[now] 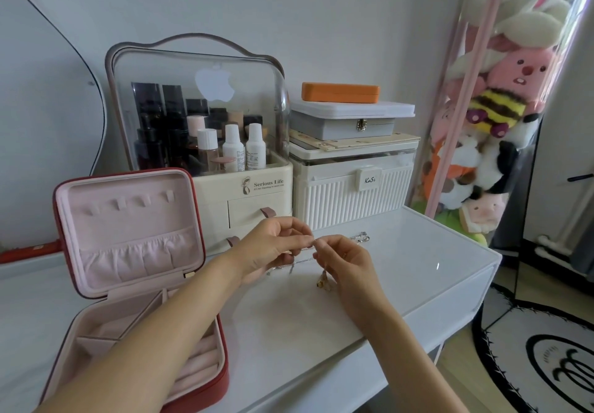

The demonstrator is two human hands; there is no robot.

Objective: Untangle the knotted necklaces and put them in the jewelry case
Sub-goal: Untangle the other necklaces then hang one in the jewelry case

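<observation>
My left hand [273, 247] and my right hand [345, 263] meet above the white tabletop, each pinching a thin chain between thumb and forefinger. A gold necklace with a small pendant [322, 282] dangles below my right fingers. Silver chain [297, 263] lies tangled on the table under my hands, and another silver piece [361, 238] rests just behind them. The red jewelry case [128, 245] stands open at the left, its pink lid upright with hooks and a gathered pocket. My left forearm crosses over the case's tray [199, 358].
A clear-lidded cosmetics organizer [205, 129] and a white ribbed storage box [350, 187] with stacked cases on top stand behind my hands. A tall transparent tube of plush toys [488, 123] is at the right. The table's right edge [491, 261] drops to a floor with a round rug.
</observation>
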